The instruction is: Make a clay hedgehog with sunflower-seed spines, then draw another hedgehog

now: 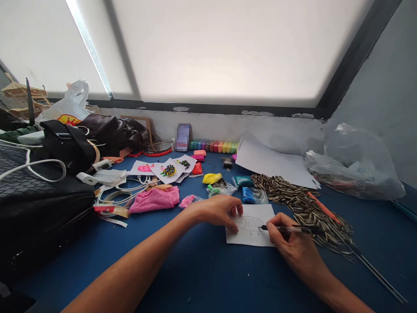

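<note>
A white sheet of paper lies flat on the blue table, with a line drawing of a rounded, hedgehog-like animal on it. My right hand is closed around a black pen, whose tip meets the drawing's right side. On the paper's left part rest the thumb and fingertips of my left hand; its fingers are bent and apart, gripping nothing. Just behind the paper sit a blue clay packet and a teal one.
Sunflower seeds are heaped on the right, near long tweezers and a plastic bag. Cards with clay pictures, a pink cloth, white cables and a black bag occupy the left. Clay blocks line the wall.
</note>
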`<state>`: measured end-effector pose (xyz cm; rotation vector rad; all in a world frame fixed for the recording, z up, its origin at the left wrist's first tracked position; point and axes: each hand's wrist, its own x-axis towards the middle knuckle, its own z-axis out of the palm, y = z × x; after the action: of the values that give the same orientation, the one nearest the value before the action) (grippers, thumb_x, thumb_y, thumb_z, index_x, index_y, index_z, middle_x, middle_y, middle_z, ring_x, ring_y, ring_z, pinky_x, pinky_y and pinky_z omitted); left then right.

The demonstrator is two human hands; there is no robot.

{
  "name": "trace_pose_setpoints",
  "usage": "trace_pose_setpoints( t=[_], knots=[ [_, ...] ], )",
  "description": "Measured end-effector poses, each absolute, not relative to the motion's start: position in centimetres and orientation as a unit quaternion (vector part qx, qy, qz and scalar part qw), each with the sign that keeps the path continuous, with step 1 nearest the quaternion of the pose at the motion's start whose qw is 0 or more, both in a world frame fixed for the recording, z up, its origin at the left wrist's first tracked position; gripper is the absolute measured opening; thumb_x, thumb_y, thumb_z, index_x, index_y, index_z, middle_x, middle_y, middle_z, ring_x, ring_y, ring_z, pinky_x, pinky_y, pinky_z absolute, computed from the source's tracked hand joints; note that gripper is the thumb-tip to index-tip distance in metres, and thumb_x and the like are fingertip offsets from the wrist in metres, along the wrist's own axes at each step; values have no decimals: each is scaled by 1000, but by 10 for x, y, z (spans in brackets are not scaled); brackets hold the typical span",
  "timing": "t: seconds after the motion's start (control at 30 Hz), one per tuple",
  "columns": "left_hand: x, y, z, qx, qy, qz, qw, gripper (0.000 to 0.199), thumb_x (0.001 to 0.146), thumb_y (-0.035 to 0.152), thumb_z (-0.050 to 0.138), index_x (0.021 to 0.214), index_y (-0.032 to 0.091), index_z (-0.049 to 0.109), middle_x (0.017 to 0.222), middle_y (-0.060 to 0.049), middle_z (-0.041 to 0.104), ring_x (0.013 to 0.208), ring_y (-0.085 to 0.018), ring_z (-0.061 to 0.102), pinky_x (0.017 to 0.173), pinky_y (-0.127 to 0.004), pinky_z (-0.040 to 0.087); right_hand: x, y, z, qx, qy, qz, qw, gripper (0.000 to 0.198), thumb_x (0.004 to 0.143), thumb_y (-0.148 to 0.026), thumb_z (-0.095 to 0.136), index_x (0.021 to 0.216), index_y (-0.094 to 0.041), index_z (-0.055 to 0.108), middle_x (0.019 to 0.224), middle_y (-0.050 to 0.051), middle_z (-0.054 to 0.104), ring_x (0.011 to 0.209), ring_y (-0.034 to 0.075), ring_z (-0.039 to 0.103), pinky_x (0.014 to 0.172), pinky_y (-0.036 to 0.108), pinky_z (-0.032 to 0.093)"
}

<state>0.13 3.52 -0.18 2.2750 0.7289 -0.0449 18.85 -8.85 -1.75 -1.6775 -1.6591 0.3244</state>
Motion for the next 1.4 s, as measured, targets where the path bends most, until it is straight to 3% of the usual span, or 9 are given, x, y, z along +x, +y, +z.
trace_pose_setpoints(
  t=[1.4],
  knots=[
    [1,34,-1,884,288,-16,369,43,65,34,75,103,21,61,96,-1,60,85,-17,56,65,-23,41,195,-89,-21,-674,-630,123,365,26,82,-39,46,61,-24,51,53,-2,48,47,14,45,45,25,37]
  ],
)
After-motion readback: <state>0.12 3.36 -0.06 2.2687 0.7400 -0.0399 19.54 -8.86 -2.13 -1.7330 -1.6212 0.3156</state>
